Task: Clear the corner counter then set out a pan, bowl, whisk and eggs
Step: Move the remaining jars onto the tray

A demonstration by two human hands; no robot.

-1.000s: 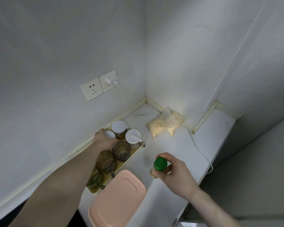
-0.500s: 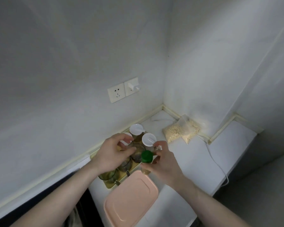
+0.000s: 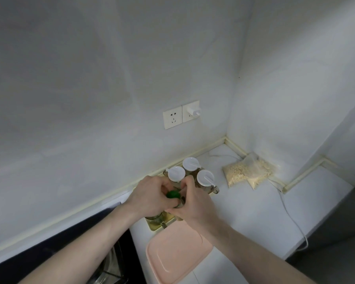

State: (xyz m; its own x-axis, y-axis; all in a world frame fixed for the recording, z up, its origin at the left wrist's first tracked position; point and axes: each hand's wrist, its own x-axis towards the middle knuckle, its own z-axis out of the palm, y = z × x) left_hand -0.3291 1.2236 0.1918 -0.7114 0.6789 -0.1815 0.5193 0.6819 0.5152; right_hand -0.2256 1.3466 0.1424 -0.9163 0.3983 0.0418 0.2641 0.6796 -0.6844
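My hands meet over the jar tray against the wall, a lidded box nearer me, two grain bags right in the corner, sockets above.

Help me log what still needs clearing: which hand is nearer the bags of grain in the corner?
Right. The right hand sits on the side of the tray toward the bags of grain; the left hand is farther away, beyond the green-capped bottle.

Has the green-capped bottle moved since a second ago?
Yes. The green-capped bottle went from bare counter right of the jar tray to above that tray, between the left hand and right hand.
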